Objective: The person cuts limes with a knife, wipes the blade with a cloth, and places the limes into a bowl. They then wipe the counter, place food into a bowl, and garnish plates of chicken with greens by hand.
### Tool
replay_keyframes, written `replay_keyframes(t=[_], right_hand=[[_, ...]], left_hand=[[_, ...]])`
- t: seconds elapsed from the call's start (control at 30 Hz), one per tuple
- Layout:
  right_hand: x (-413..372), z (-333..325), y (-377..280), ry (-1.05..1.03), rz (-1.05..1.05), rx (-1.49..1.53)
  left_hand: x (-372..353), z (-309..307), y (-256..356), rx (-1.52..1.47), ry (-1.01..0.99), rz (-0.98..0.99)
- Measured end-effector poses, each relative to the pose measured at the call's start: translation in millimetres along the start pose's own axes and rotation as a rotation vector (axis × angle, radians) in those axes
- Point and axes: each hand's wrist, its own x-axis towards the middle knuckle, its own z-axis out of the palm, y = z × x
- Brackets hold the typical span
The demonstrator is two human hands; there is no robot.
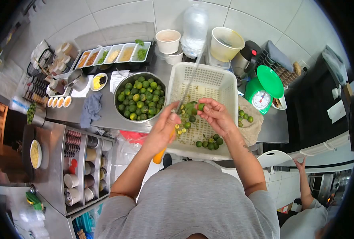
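My left hand (163, 126) is closed round the handle of a knife (157, 156), whose orange handle end shows below the hand and whose long blade points up and away. Between the fingertips of my right hand (216, 115) is a green lime (201, 106). Both hands are over a white perforated basket (229, 85). Limes (210, 142) and small cut pieces (181, 130) lie inside it, some of them below my hands. Left of the basket stands a steel bowl (118, 111) filled with limes.
A green scale (270, 81) and a cloth (252, 125) with limes are right of the basket. Tubs (168, 41), topping trays (114, 53) and a blue cloth (91, 108) sit on the counter. Another person's arm (304, 183) reaches up at the lower right.
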Motion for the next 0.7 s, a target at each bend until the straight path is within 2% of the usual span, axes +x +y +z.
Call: replay_keyframes(t=[0.07,0.27,0.47,0.57,0.67,0.7], right_hand=[[-2.0,7.9,-2.2,0.028,-0.003,-0.045],[-5.1,6.6,-0.2,0.12,-0.05,-0.007],[-8.7,19.7,-5.3,0.181,-0.036,0.055],[-8.2,16.2,3.0,0.215,-0.099,0.023],[-4.5,11.8,9.0,0.279,-0.144,-0.022],[-4.0,10.0,10.7,0.284,-0.147,-0.035]], left_hand=[[-1.5,9.4,0.2,0.015,-0.067,-0.026],[-8.7,20.3,-3.3,0.365,-0.054,0.01],[-12.6,21.6,-8.7,0.384,-0.029,0.013],[-14.8,22.0,-9.0,0.404,-0.008,0.049],[-16.7,21.7,-19.4,0.595,0.007,0.136],[-18.5,22.8,-18.3,0.595,-0.006,0.11]])
